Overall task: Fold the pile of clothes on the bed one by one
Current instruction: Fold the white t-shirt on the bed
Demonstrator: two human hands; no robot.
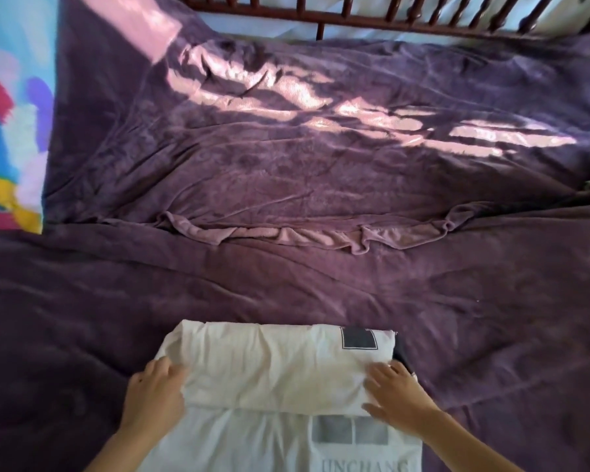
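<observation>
Our left hand [154,390] gripped the left end of the shirt's [273,366] fold. Our right hand [399,393] pressed flat, fingers spread, on its right end. The shirt lay on the blanket [286,274], nearest us.

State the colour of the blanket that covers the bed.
Purple, a deep plum shade; the head view shows the blanket best.

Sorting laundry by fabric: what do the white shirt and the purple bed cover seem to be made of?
The white shirt: likely thin cotton or a cotton blend, matte; it creases finely and its print shows faintly through the layer. The purple bed cover: probably plush fleece or velour; soft sheen where sunlight falls, rounded folds.
</observation>
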